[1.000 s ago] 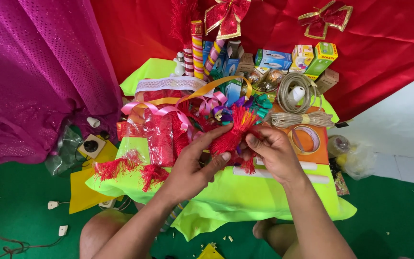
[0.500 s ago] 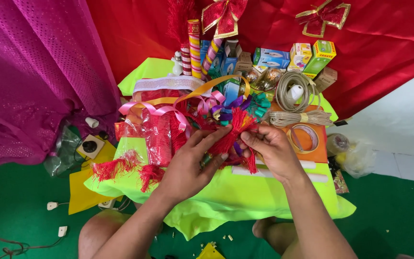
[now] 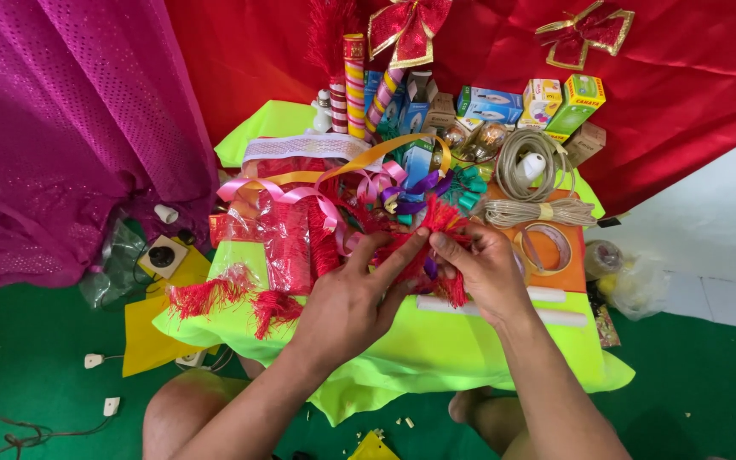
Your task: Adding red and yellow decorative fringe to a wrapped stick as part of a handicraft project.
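1. Two bare hands met over a low table draped in a neon yellow-green cloth (image 3: 402, 341), both working on the same red fringe tassel (image 3: 436, 234).
2. Left hand (image 3: 347, 302) had its fingers stretched out, fingertips pressed against the tassel from the left side, thumb tucked under it.
3. Right hand (image 3: 483, 268) pinched the tassel from the other side, thumb and fingers closed on the red strands. A bit of purple peeked out between the two hands; couldn't tell what it was.
4. So the tassel sat held between both hands, just above the middle of the cloth, in front of the messy pile.
5. Just left of the hands lay a pink ribbon (image 3: 287, 194) curled over more red fringe trim (image 3: 287, 247).
6. To the right, a roll of clear tape (image 3: 545, 247) sat on an orange sheet (image 3: 568, 277), with a coil of beige cord (image 3: 526, 170) behind it.
7. Small coloured boxes (image 3: 555, 102) stood at the back against a red cloth backdrop (image 3: 249, 60).
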